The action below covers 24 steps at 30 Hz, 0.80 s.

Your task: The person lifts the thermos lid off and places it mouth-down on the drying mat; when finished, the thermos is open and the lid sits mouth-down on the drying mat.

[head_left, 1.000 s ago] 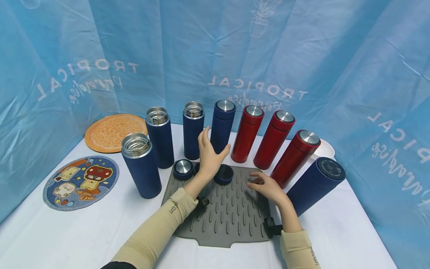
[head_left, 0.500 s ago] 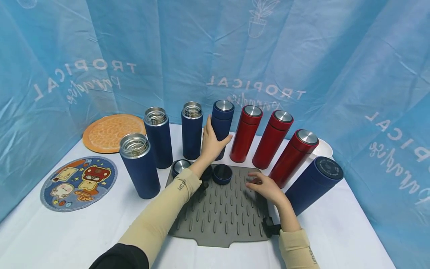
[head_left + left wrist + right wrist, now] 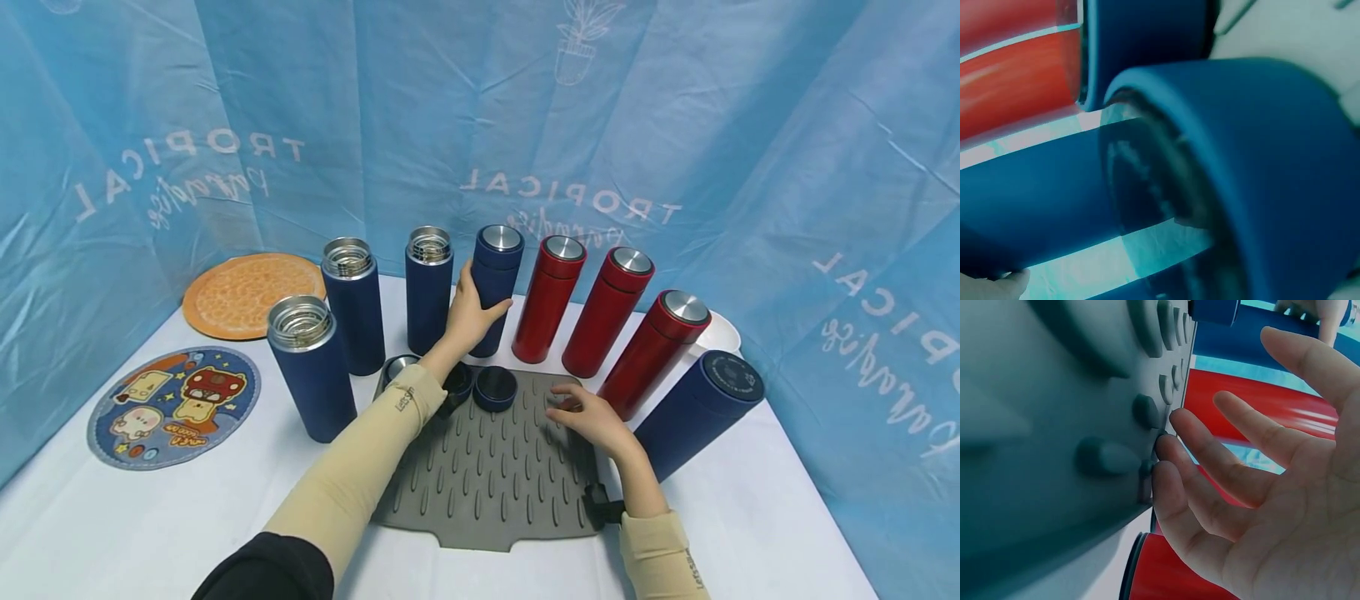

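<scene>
My left hand (image 3: 467,318) grips a lidded blue thermos (image 3: 498,271) in the head view, thumb on its right side and fingers on the left. Only a bit of that hand shows at the lower left of the left wrist view, beside the blue body; a detached blue lid (image 3: 1285,169) looms large in front. Over the right side of the grey ridged mat (image 3: 487,475), my right hand (image 3: 592,417) holds nothing, its fingers loosely bent. The right wrist view shows those fingertips (image 3: 1175,481) close to the mat. A dark blue lid (image 3: 495,389) lies on the mat among others.
Several uncapped blue thermoses (image 3: 311,367) stand at the left and back. Lidded red thermoses (image 3: 550,300) and a larger blue thermos (image 3: 697,417) line the right. A round cartoon mat (image 3: 174,408) and an orange round mat (image 3: 255,296) lie left; a white dish (image 3: 720,333) sits behind.
My left hand has reached forward from just in front of the lidded blue thermos and closed round its body. The right hand stays in the same place.
</scene>
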Each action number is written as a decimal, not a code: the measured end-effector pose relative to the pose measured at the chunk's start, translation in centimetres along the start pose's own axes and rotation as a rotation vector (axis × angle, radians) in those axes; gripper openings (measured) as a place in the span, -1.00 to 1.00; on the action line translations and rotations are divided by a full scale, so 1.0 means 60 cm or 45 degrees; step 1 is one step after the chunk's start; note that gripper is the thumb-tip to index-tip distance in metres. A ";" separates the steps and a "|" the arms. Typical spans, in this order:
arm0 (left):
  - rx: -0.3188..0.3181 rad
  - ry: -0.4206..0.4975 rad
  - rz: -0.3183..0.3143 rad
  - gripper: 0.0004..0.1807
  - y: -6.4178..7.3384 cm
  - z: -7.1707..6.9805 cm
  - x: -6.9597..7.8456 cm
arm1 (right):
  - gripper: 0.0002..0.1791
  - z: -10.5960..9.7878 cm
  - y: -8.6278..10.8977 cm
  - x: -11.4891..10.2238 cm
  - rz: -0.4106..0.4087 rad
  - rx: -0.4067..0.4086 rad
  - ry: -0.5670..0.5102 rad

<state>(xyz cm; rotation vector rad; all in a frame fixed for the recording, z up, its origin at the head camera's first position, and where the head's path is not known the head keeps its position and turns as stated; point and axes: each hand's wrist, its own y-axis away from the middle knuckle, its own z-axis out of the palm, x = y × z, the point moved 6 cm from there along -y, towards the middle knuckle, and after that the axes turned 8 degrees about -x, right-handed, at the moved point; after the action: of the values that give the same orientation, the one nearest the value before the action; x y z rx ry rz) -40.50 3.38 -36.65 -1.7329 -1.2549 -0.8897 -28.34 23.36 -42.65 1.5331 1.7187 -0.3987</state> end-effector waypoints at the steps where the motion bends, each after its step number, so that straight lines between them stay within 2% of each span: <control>1: -0.002 -0.001 0.005 0.00 0.002 0.000 0.000 | -0.49 0.000 0.000 0.000 -0.001 0.000 0.001; 10: -0.026 -0.020 0.071 -0.01 0.024 -0.002 0.004 | -0.49 -0.003 -0.002 0.001 -0.009 -0.012 -0.008; 15: -0.087 -0.012 0.185 -0.02 0.049 -0.005 0.017 | -0.48 -0.001 0.000 0.003 -0.014 -0.030 -0.010; 18: -0.094 0.095 0.293 -0.03 0.066 -0.015 0.039 | -0.49 0.000 0.000 0.002 -0.021 -0.032 -0.006; 24: -0.032 0.397 0.463 -0.03 0.107 -0.051 0.076 | -0.49 -0.001 -0.001 -0.002 -0.022 -0.029 -0.001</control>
<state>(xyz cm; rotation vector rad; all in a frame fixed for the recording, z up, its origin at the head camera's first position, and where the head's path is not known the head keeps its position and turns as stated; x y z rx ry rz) -33.39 1.25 -32.62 -1.6912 -0.7003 -0.9146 -28.41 23.32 -42.55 1.5026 1.7317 -0.3870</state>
